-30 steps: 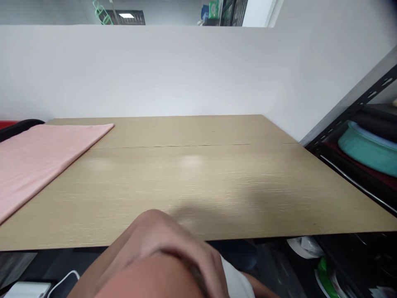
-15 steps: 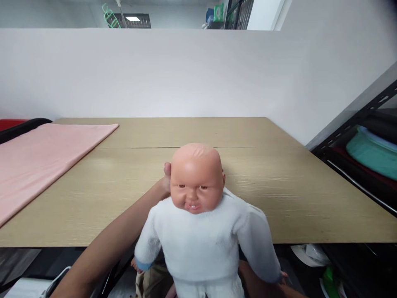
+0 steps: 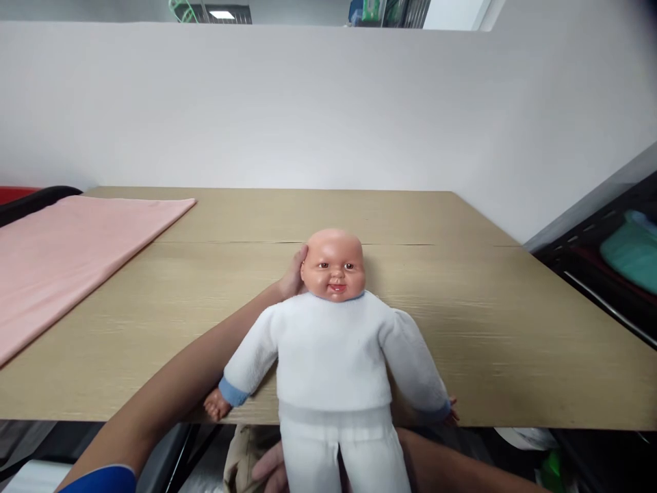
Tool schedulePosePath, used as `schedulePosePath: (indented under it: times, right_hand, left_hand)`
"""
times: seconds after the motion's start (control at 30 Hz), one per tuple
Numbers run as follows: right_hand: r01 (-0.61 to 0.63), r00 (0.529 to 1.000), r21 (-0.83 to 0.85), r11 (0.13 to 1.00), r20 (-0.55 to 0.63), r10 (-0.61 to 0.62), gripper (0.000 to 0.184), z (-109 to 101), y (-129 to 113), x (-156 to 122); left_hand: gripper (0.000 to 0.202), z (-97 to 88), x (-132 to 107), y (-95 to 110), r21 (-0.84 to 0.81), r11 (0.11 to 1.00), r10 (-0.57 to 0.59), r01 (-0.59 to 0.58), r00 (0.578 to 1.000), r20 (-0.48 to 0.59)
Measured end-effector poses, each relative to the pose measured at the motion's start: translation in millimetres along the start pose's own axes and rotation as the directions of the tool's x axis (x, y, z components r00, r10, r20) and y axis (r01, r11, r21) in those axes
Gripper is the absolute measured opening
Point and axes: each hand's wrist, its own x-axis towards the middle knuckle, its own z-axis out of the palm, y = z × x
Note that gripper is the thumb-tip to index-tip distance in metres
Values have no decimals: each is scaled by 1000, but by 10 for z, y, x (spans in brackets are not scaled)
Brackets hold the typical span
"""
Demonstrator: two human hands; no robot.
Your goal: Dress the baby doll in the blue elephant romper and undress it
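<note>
A baby doll (image 3: 333,363) in a white fleece top and trousers with blue cuffs faces me, its upper body over the near part of the table and its legs over my lap. Behind the doll's head, my left hand (image 3: 294,274) cradles it from the left side; only the thumb side shows, the other fingers being hidden. My right hand (image 3: 272,469) reaches beneath the doll's hips and legs, with a few fingertips showing at the left of the trousers. The doll's arms hang out to both sides.
The wooden table (image 3: 487,308) runs back to a white wall (image 3: 308,103). A pink cloth (image 3: 76,260) lies flat on its left side, beside a black-edged red item (image 3: 18,195). To the right stands a dark rack (image 3: 590,267) with folded teal fabric (image 3: 634,250).
Both hands have carried the doll forward, away from me and further over the table. Its head looks smaller and more upright. More of its trousers shows, and a blue sleeve has appeared on my left arm.
</note>
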Motion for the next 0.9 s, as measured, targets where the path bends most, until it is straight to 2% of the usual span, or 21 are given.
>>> schedulePosePath:
  times: [0.07, 0.13, 0.23, 0.3, 0.37, 0.47, 0.6, 0.67, 0.73, 0.8, 0.83, 0.9]
  right_hand:
    - [-130, 986, 186, 974, 129, 107, 69, 5, -20, 63]
    - [-195, 976, 340, 920, 159, 148, 70, 31, -76, 116]
    - [-168, 981, 395, 903, 154, 115, 71, 34, -211, 191]
    - [-165, 975, 411, 896, 203, 86, 80, -18, -311, 247]
    - [-141, 978, 418, 898, 197, 62, 85, -100, -404, 305]
    - [-115, 993, 421, 900, 64, 96, 67, -220, -519, 397]
    - [-77, 976, 552, 831, -127, 175, 37, -296, -601, 538]
    - [9, 962, 621, 783, -220, 163, 37, -318, -598, 584]
    - [101, 937, 644, 759, -317, 145, 45, -362, -566, 603]
    - [144, 914, 580, 802, -389, 117, 54, -442, -523, 609]
    - [142, 909, 465, 874, -412, 72, 59, -495, -508, 611]
    - [126, 908, 90, 988, -412, -78, 63, -613, -516, 618]
  left_hand:
    - [88, -28, 82, 37, 30, 999, -14, 14, 1000, 8]
    - [87, -51, 143, 72, 45, 999, -22, 21, 1000, 21]
    - [82, -107, 204, 141, 34, 999, -34, 33, 999, 28]
    - [78, -156, 246, 209, 28, 999, -44, 43, 999, 23]
    - [74, -198, 301, 297, 31, 998, -46, 46, 999, 21]
    - [67, -234, 407, 455, 61, 998, -29, 28, 1000, 7]
    - [62, -257, 570, 692, 101, 995, 14, -15, 1000, 7]
    - [63, -285, 663, 811, 99, 995, 18, -20, 1000, 23]
    - [65, -343, 771, 920, 92, 996, 12, -14, 1000, 28]
    - [67, -437, 899, 1009, 91, 996, 2, -4, 1000, 29]
    - [67, -495, 970, 1045, 91, 996, 1, -3, 1000, 29]
    - [67, -622, 1119, 1098, 97, 995, 2, -5, 1000, 24]
